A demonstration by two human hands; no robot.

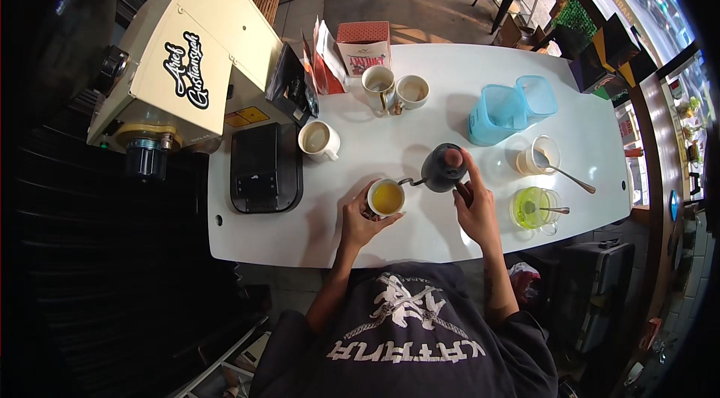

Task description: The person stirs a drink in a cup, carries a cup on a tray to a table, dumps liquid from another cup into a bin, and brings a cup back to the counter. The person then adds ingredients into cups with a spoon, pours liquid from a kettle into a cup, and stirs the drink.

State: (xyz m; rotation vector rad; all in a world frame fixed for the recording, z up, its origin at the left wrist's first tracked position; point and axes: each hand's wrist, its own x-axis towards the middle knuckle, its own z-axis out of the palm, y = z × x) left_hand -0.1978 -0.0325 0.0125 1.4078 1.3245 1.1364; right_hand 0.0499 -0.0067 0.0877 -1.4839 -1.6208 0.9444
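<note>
My left hand (362, 223) is wrapped round a white cup (386, 198) that holds yellow liquid. Closed on the handle of a black gooseneck kettle (441, 171) is my right hand (475, 205), with one finger stretched along the lid. The kettle's thin spout reaches left to the cup's rim. Whether liquid flows from it is too small to tell. Right of the kettle are a glass with a spoon (536, 156) and a glass of green liquid (531, 208), also with a spoon.
A white mug (318, 141) stands beside a black scale (257, 165). Farther back are two more cups (378, 81) (412, 91), a red box (364, 45), bags (326, 60) and blue pitchers (495, 114). A cream grinder (184, 53) rises at left.
</note>
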